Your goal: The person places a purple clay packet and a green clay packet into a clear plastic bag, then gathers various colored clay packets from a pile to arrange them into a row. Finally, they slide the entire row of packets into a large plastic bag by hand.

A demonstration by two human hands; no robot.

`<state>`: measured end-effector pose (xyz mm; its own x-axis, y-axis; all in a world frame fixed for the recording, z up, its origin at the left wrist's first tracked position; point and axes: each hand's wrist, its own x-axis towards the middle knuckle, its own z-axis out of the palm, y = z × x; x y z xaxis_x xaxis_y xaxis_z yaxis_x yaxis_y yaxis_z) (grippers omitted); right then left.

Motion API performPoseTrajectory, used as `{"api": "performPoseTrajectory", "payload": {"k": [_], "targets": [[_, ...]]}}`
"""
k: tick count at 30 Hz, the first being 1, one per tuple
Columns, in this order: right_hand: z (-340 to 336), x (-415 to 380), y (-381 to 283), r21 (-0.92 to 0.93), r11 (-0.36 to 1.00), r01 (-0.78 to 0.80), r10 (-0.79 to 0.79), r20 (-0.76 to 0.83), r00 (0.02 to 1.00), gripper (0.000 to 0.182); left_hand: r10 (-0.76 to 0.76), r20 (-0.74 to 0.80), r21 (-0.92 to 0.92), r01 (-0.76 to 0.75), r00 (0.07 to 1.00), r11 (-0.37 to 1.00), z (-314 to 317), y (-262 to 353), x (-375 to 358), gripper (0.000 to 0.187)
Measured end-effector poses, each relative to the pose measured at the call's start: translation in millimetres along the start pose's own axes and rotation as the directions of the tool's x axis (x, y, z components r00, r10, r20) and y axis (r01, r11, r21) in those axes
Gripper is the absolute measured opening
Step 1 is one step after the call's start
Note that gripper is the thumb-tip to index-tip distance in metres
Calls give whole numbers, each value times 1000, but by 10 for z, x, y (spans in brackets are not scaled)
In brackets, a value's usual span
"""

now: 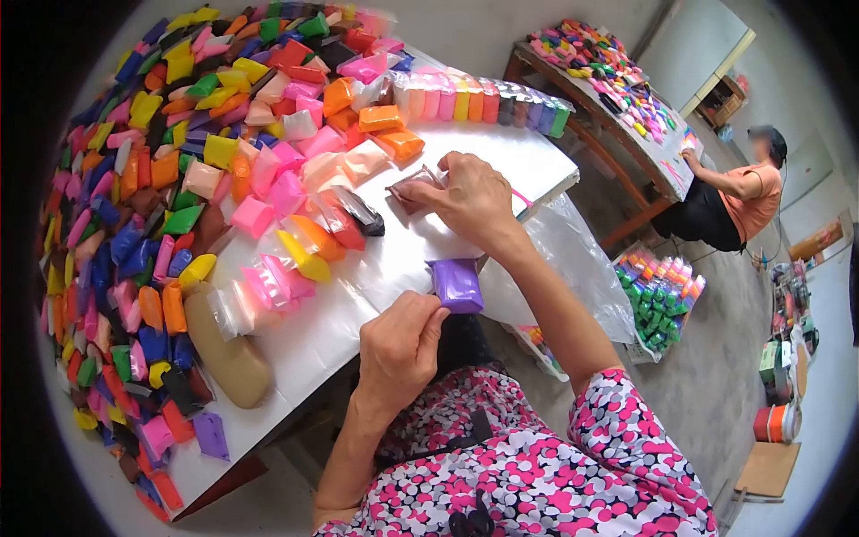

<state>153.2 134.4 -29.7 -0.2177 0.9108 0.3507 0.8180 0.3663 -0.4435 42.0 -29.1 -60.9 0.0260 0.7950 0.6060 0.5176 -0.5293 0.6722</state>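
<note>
My left hand (400,345) is closed, thumb against curled fingers, pinching a purple packet (458,288) by its edge just off the table's front edge. The packet looks like a soft block in clear wrapping. Further forward, my right hand (476,201) has its thumb and fingers on a brown packet (414,191) lying on the white tabletop (335,286). Left of my hands lie pink packets (277,282), a yellow packet (304,257) and a black-ended packet (362,213). Orange packets (391,132) rest beyond the brown one.
A large heap of coloured packets (134,242) covers the table's left side. A tan oblong block (228,349) lies nearer me. A long clear-wrapped row of packets (479,98) lies at the back. On the right are a bag of bundled packs (658,295) and a person (747,183) at another table.
</note>
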Motion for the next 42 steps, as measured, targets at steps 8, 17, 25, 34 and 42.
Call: {"api": "performPoseTrajectory", "payload": {"k": [8,17,25,34,42], "targets": [[-114,3,-369,75,991,106,-111,59,992,35,17,39,-43,-16,999,999,-17,-42,-13,7],[-134,-12,-262,357,896,265,-349,197,916,36,58,54,-28,-57,997,998,-46,-56,-25,9],[-12,15,-249,187,918,351,-391,268,881,34,72,68,-14,-71,995,997,-54,-64,-17,10],[-192,-42,-343,97,962,257,-275,375,886,62,85,67,0,-85,994,996,-40,-69,-17,10],[-80,142,-182,326,902,282,-401,392,828,61,76,52,-2,-76,996,997,-29,-59,-14,10]]}}
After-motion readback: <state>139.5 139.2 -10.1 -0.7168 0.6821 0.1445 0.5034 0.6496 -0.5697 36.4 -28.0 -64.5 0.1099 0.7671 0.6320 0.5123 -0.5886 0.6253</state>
